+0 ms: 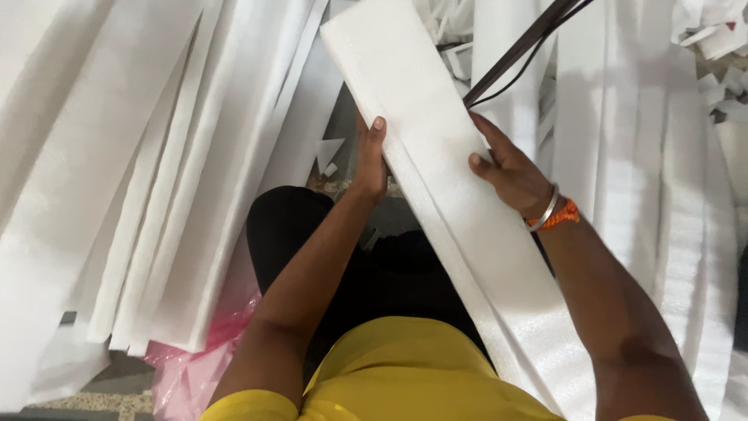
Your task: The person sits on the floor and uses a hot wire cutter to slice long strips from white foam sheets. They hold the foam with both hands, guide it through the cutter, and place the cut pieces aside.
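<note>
The person sits among white foam and holds a long stack of foam strips (pixel 444 187) slanting across the lap, its far end up near the top of the view and its near end running down past the right arm. The left hand (pixel 371 160) grips the stack's left edge: the thumb lies on top of the foam, the fingers are curled under it out of sight, so the hand is closed on the edge in a pinch. The right hand (pixel 510 171) lies on the stack's right edge with its fingers bent over the top sheet and pressing down on it, the thumb against the surface; it wears a metal bangle (pixel 545 209) and an orange thread at the wrist. A dark strap (pixel 518 51) runs from the top right down to the stack's right edge just above that hand.

To the left, a pile of foam sheets (pixel 156 171) fans out close beside the left forearm. More foam (pixel 647 156) hangs close on the right. Pink plastic (pixel 191 366) shows under the left pile. Little open room remains, only the dark gap over the lap.
</note>
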